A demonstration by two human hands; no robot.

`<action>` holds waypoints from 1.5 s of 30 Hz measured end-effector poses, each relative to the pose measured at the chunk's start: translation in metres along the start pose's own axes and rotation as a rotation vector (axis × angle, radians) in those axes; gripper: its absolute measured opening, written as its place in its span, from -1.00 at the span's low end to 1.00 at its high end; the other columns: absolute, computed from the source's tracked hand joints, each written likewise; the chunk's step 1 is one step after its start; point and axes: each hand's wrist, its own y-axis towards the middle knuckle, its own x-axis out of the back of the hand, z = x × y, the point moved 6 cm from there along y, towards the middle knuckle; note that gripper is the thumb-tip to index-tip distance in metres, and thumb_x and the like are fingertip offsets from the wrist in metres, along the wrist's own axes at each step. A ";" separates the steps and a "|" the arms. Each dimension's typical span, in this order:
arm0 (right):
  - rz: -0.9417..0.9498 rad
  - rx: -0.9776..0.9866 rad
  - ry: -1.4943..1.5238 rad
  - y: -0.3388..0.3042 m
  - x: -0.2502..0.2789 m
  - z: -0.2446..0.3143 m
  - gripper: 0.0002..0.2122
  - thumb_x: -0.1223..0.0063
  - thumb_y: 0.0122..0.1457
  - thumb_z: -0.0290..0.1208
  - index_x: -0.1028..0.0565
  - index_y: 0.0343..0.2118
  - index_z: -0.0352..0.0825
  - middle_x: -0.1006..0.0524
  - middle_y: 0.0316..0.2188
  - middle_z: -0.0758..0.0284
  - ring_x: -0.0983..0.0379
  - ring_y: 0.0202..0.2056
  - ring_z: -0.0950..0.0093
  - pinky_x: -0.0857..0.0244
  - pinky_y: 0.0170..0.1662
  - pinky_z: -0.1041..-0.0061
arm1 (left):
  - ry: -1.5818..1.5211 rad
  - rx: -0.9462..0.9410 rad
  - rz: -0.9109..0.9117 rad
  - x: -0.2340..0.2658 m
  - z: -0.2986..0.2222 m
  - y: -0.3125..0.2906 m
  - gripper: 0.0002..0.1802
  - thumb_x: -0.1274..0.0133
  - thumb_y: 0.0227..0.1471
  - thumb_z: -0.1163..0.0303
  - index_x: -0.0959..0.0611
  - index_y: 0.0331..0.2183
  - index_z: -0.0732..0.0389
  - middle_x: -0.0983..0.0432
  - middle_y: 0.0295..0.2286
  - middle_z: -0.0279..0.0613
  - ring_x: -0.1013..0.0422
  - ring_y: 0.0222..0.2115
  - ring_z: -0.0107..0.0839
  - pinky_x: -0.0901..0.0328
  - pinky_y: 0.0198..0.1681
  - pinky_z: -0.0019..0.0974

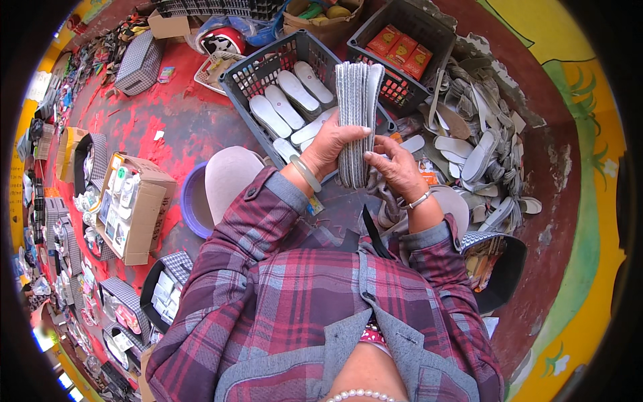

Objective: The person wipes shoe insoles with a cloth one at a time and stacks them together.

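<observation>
A thick stack of shoe soles (353,134), seen edge-on with grey ridged sides, stands upright between my hands. My left hand (328,145) wraps round its left side, the thumb laid across the front. On the other side my right hand (400,167) grips the stack's lower right edge, fingers curled against it. Just beyond my left hand is a dark plastic crate (231,84) holding several white soles (295,94) in stacked rows. To the right of my right hand lies a large loose heap of grey and white soles (479,151).
A second crate (429,37) with orange-red boxes (402,52) stands at the back right. Left of my knee is a purple basin (194,201), and past it a cardboard box (151,208) of packages. Checkered bins (139,63) and goods line the far left. A black bin (506,271) sits right.
</observation>
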 end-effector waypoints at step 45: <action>0.116 0.082 0.472 0.000 0.021 0.000 -0.65 0.05 0.19 -0.40 -0.36 -0.02 -0.53 -0.47 -0.16 0.37 -0.35 -0.16 0.65 -0.18 -0.06 0.69 | -0.382 0.205 -0.002 0.010 0.002 0.001 -0.52 -0.05 -0.06 0.37 -0.40 -0.11 0.45 -0.50 -0.30 0.02 -0.51 -0.33 -0.24 -0.41 -0.17 -0.23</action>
